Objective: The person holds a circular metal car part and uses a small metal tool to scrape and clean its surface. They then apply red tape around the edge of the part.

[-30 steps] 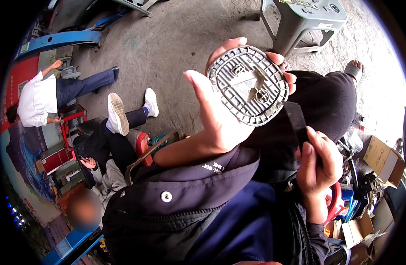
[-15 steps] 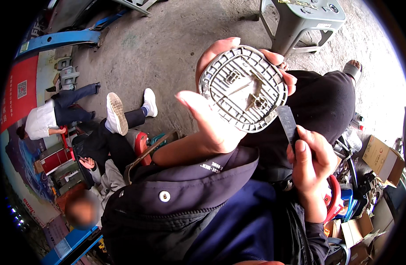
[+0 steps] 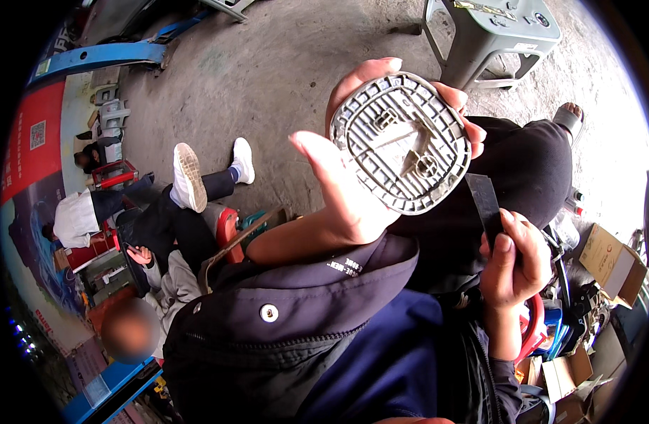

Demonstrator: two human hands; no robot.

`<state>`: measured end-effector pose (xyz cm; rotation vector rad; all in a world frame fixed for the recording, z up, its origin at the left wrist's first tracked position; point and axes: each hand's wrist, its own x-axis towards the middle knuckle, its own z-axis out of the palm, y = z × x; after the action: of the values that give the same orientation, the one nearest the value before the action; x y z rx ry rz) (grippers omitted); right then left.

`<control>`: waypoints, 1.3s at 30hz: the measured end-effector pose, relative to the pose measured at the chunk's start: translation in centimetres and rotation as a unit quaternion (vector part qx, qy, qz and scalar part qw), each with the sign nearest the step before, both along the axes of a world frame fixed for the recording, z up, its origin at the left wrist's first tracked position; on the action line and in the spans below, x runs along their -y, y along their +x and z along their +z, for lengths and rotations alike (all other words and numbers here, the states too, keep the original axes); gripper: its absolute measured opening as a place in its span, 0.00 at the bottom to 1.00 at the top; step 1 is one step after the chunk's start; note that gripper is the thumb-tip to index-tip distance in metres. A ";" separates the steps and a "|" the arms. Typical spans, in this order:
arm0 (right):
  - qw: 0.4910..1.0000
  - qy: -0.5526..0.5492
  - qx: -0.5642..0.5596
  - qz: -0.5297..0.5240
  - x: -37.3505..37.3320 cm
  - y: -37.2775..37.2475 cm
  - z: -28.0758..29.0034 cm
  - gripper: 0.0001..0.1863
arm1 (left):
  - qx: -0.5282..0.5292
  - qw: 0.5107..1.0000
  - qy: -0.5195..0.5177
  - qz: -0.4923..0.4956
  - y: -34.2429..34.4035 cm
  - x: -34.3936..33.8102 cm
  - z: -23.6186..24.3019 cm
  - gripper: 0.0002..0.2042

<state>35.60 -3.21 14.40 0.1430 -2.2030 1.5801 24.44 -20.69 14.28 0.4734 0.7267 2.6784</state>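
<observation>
My left hand (image 3: 347,198) holds up a roundish grey plastic cover (image 3: 402,145), fingers curled round its far edge and the thumb sticking out free at the left. The face toward me has a ribbed grid, a raised rim and two small clip-like fittings. In my right hand (image 3: 516,265) a flat dark metal blade (image 3: 485,205) is pinched between thumb and fingers. Its upper end comes close to the cover's lower right edge; whether they touch I cannot tell.
A grey plastic stool (image 3: 504,42) with small parts on it stands ahead on the concrete floor (image 3: 268,71). At right lie open cardboard boxes (image 3: 612,261) and clutter. Left, a seated person (image 3: 179,233) and another in white (image 3: 77,219) are near a red cart (image 3: 84,254).
Both my hands have shifted slightly right with the cover and the blade. The blade looks darker now. At left, the person in white has bent lower, toward the red cart.
</observation>
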 end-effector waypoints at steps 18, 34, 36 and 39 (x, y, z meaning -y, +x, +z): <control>1.000 -0.015 0.015 0.010 0.5 0.1 1.0 0.13 | -0.035 0.997 0.003 0.069 0.5 -0.9 0.1 0.48; 0.995 -0.063 0.030 0.075 -0.7 -0.6 0.8 0.10 | 0.009 1.000 0.006 -0.011 0.6 -0.8 0.8 0.44; 0.994 -0.067 -0.009 0.091 -0.9 -0.6 0.3 0.10 | -0.004 1.000 0.002 0.003 0.5 -0.8 0.8 0.45; 0.995 -0.050 -0.042 0.070 -0.8 -0.6 0.4 0.11 | -0.042 0.998 -0.052 -0.006 0.2 0.1 0.8 0.41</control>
<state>34.97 -2.41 14.83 0.3345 -2.0856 1.7226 24.69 -20.82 15.10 0.5633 0.8776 2.6073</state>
